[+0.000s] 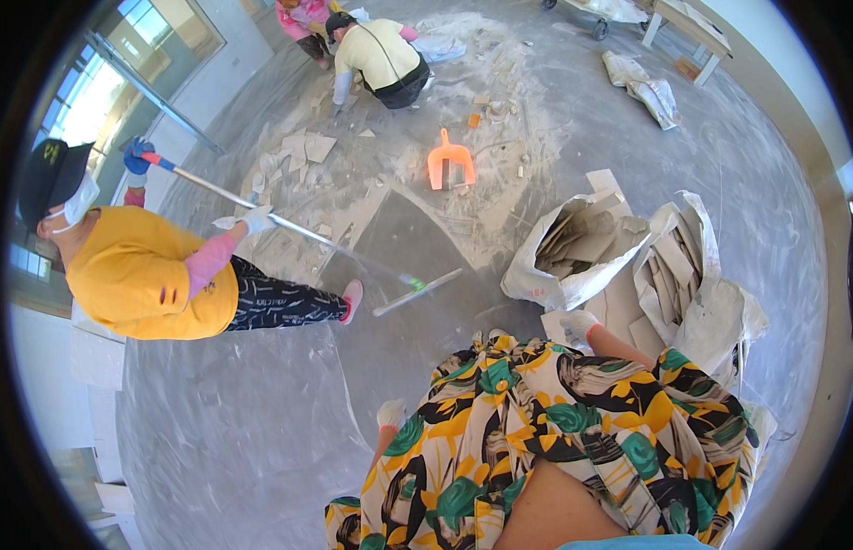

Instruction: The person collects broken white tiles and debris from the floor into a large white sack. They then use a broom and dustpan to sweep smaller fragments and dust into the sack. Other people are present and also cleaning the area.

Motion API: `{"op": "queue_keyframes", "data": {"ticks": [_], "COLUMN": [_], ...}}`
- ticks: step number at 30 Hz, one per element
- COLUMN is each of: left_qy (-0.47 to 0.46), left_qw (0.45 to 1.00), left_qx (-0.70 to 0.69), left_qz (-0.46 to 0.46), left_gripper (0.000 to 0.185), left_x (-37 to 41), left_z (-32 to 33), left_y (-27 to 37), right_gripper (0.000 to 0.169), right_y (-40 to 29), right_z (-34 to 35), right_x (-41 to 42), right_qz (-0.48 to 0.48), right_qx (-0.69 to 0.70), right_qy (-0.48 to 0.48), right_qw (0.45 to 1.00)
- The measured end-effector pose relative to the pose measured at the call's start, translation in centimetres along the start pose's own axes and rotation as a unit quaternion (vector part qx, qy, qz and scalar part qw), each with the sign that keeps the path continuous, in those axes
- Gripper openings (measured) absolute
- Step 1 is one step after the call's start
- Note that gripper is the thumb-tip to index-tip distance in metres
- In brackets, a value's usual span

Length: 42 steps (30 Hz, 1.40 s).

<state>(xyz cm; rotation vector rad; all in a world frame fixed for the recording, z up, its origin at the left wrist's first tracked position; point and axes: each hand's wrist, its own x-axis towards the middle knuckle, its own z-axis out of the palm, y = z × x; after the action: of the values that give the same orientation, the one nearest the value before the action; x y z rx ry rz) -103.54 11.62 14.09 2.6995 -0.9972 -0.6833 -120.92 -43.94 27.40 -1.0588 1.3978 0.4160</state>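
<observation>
My left hand, in a white knit glove, hangs low over the grey floor beside my patterned shirt. Nothing shows in it, but its fingers are too small to read. In a matching glove, my right hand is beside flat board pieces lying against the sacks. Whether it touches them is unclear. Just beyond it stands an open white woven sack filled with broken flat boards. A second woven sack, right of it, holds upright board pieces.
A person in yellow at left holds a long-handled floor squeegee or broom. An orange dustpan lies amid dust and broken boards. Another person crouches beyond, near a person in pink. A crumpled sack lies far right.
</observation>
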Motion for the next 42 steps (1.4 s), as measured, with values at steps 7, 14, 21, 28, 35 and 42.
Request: {"op": "queue_keyframes", "data": {"ticks": [7,14,21,28,35,42], "left_qy": [-0.083,-0.088,-0.076,-0.061,-0.039,-0.064], "left_qw": [0.964,0.939,0.847,0.726,0.994,0.938], "left_qx": [-0.178,-0.266,-0.419,-0.579,-0.083,-0.278], "left_qz": [-0.179,-0.202,-0.319,-0.365,-0.056,-0.198], "left_gripper": [0.02,0.032,0.022,0.017,0.01,0.02], "left_x": [-0.1,0.6,1.5,1.5,0.9,1.9], "left_z": [-5.7,-7.0,-8.8,-5.0,-1.7,-4.8], "left_y": [4.1,5.1,6.0,3.0,0.0,0.8], "right_gripper": [0.015,0.019,0.023,0.012,0.014,0.025], "right_y": [-0.4,-0.1,0.1,-1.2,-3.9,-8.8], "right_z": [0.1,-0.4,-0.1,1.2,2.5,3.6], "right_x": [-0.7,0.1,-0.2,-0.3,1.6,-0.4], "right_qz": [0.009,0.01,0.018,0.015,-0.038,-0.105], "right_qx": [0.0,-0.003,0.01,0.038,0.11,0.243], "right_qy": [-0.005,-0.001,-0.001,-0.004,-0.067,-0.175], "right_qw": [1.0,1.0,1.0,0.999,0.991,0.948]}}
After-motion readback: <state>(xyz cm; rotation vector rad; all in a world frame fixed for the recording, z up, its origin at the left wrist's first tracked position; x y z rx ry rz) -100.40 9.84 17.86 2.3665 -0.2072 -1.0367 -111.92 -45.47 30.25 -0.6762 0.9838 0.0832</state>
